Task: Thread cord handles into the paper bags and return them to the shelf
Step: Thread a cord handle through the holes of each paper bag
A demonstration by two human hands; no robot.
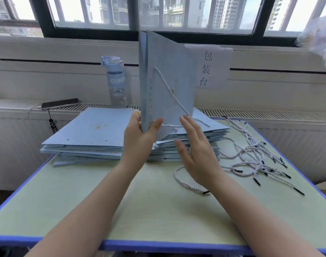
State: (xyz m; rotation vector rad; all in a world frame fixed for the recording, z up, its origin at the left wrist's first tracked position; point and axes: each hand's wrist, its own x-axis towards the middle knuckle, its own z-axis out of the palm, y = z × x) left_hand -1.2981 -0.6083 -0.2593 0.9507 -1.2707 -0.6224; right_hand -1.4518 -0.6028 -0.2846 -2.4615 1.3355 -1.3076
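Hands of a person worked at a pale green table [140,210] with a blue rim, seen from above. The left hand [140,138] grasped the bottom edge of a folded, light blue paper bag [167,80], thumb on the near face and fingers behind, holding it upright above the table. A white twisted cord [169,89] ran slantwise down the bag's near face, then trailed off to the right by the lower corner. The right hand [195,151] was released, fingers straight and spread, palm turned toward the bag, its fingertips close to the lower end of the cord; whether they touched it could not be told.

Behind the hands lay a stack of flat bags [88,138] in the same blue. Loose cords [254,160] with black tips lay tangled on the table's right side. On the ledge [269,114] beyond stood a clear water bottle [116,84], with a phone [60,103] to its left. A paper sign [212,67] with handwritten characters hung under the window [177,15].
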